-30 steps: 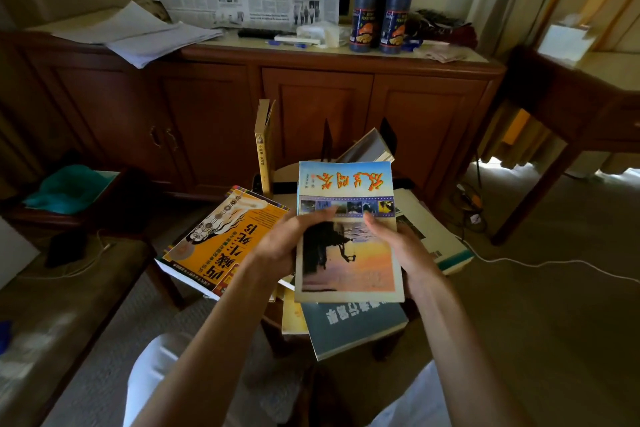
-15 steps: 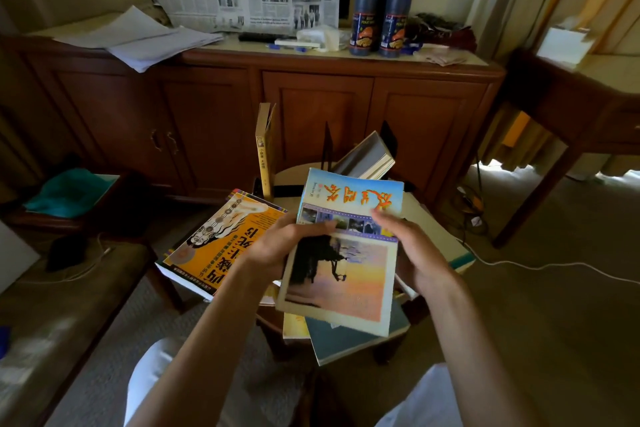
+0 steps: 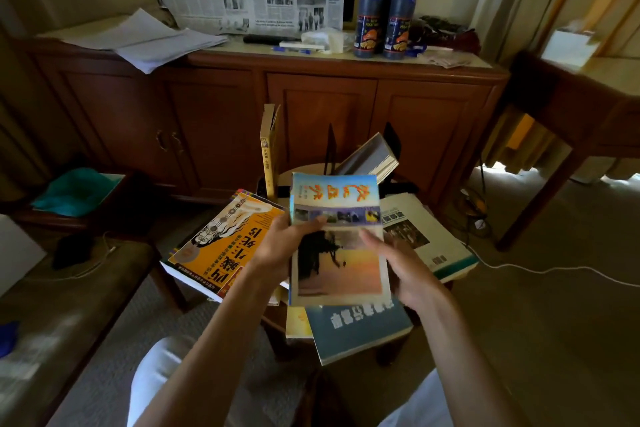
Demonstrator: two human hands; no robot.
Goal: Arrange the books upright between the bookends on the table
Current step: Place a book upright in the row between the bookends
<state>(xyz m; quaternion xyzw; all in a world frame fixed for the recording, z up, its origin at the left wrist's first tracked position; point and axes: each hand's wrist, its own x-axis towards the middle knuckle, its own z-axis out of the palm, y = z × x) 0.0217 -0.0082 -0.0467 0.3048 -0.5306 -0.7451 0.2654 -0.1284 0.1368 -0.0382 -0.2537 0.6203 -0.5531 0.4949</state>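
I hold a sunset-cover book (image 3: 337, 253) over the small round table (image 3: 304, 172). My left hand (image 3: 280, 246) grips its left edge, thumb on the cover. My right hand (image 3: 405, 270) grips its right edge, thumb across the front. A yellow book (image 3: 269, 149) stands upright at the back left of the table. A black bookend (image 3: 331, 149) rises behind, with a thick book (image 3: 370, 158) leaning on another dark bookend (image 3: 393, 142). Lying flat are an orange book (image 3: 225, 246), a white and green book (image 3: 426, 236), a grey-blue book (image 3: 356, 329) and a thin yellow one (image 3: 298, 321).
A wooden sideboard (image 3: 263, 97) stands behind the table with papers, a newspaper and dark bottles (image 3: 384, 10) on top. A low bench (image 3: 69, 305) lies on the left, a wooden desk (image 3: 571, 107) on the right. A white cable (image 3: 540, 269) crosses the carpet.
The sunset-cover book tilted to the right half a second ago and now sits straighter and a little higher in both hands. The other books have not moved.
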